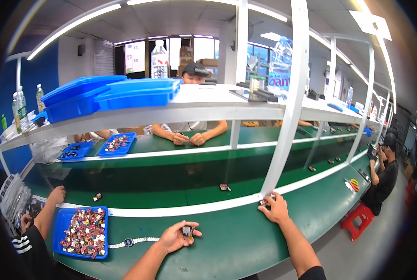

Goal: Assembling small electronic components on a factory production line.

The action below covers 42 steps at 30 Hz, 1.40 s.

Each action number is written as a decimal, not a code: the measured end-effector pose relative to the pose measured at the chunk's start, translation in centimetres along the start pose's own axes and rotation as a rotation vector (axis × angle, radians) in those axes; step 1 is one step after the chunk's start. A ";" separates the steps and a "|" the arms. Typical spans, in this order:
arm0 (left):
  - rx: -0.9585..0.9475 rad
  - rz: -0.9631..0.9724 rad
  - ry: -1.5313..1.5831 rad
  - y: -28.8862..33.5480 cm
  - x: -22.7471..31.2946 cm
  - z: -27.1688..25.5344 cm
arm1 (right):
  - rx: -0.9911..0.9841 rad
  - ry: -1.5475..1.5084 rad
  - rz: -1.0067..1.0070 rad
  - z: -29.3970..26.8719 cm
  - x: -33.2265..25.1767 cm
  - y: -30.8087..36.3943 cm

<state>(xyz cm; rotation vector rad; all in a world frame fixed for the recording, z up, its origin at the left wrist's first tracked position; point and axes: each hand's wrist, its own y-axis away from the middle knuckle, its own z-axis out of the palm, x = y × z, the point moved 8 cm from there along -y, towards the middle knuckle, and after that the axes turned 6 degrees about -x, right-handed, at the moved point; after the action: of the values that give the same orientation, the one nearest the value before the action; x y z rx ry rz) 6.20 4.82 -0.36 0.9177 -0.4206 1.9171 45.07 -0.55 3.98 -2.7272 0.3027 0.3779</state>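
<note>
My left hand is palm up over the green bench, fingers curled around a small dark-and-silver electronic part with a bit of yellow on it. To the right, my right hand reaches to the foot of the white post, its fingers closed around another small part, mostly hidden beneath them. Left of my left hand stands a blue tray heaped with small red, white and yellow parts. Between tray and wrist lies a metal-band watch.
Single small parts sit on the green conveyor beyond the white rail. A white post rises beside my right hand. Scissors lie at the right. Co-workers sit opposite and at both sides; a co-worker's hand is at the left.
</note>
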 end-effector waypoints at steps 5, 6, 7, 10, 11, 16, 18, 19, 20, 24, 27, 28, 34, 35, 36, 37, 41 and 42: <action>-0.025 -0.007 -0.005 0.0 -0.3 -0.3 | -0.050 0.141 -0.100 0.3 -2.9 -0.1; -0.012 -0.010 -0.015 0.1 -0.4 -0.3 | -0.065 0.124 -0.143 0.4 -3.3 -0.3; -0.014 -0.001 -0.023 0.2 -0.3 -0.2 | -0.054 0.123 -0.149 0.4 -3.5 -0.5; 0.003 -0.013 -0.056 0.1 -0.2 0.0 | -0.177 0.069 -0.087 1.0 -4.3 -1.2; 0.000 -0.006 -0.060 0.1 -0.1 0.1 | -0.170 0.072 -0.092 0.8 -4.9 -1.3; -0.034 -0.026 -0.057 -0.4 -0.3 -0.3 | 0.327 -0.490 -0.567 -12.7 -20.4 -2.8; -0.005 -0.019 -0.045 0.4 -0.3 -0.3 | 0.557 -0.454 -0.696 -20.1 -27.1 -4.6; 0.001 -0.013 -0.039 0.7 -0.5 -0.4 | 0.582 -0.427 -0.712 -23.3 -29.9 -6.0; -0.014 -0.014 -0.044 0.6 -0.5 -0.3 | 0.613 -0.382 -0.688 -25.5 -31.6 -8.1; -0.021 -0.008 -0.062 -0.1 0.0 0.0 | 0.383 -0.184 -0.499 -27.4 -35.8 -18.6; -0.035 -0.001 -0.043 -0.1 -0.2 -0.1 | 0.107 -0.009 -0.417 -23.9 -37.2 -22.9; 0.007 0.015 -0.045 0.0 0.0 -0.2 | 0.042 0.045 -0.422 -23.1 -37.5 -23.7; 0.180 0.185 0.045 1.0 0.6 -1.6 | 0.900 -0.053 -0.794 -28.2 -38.5 -15.6; 0.224 0.231 0.071 1.0 0.9 -2.0 | 0.972 -0.219 -0.877 -28.2 -37.8 -12.6; 0.230 0.222 0.076 1.0 1.0 -2.1 | 0.946 -0.307 -0.831 -26.0 -36.3 -11.2; 0.271 0.275 0.104 1.1 1.4 -2.2 | 0.914 -0.394 -0.788 -23.1 -34.5 -9.2; 0.271 0.426 0.175 0.7 2.5 -1.6 | 0.062 -0.823 -0.457 -3.8 -28.4 -3.2; 0.250 0.469 0.176 0.6 2.9 -1.1 | -0.070 -0.836 -0.321 1.1 -26.7 -1.6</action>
<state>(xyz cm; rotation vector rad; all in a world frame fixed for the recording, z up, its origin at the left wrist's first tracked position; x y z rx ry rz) 4.39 6.94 1.13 0.8485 -0.3131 2.5027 20.11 5.56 11.46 -2.3515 -0.3705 1.3621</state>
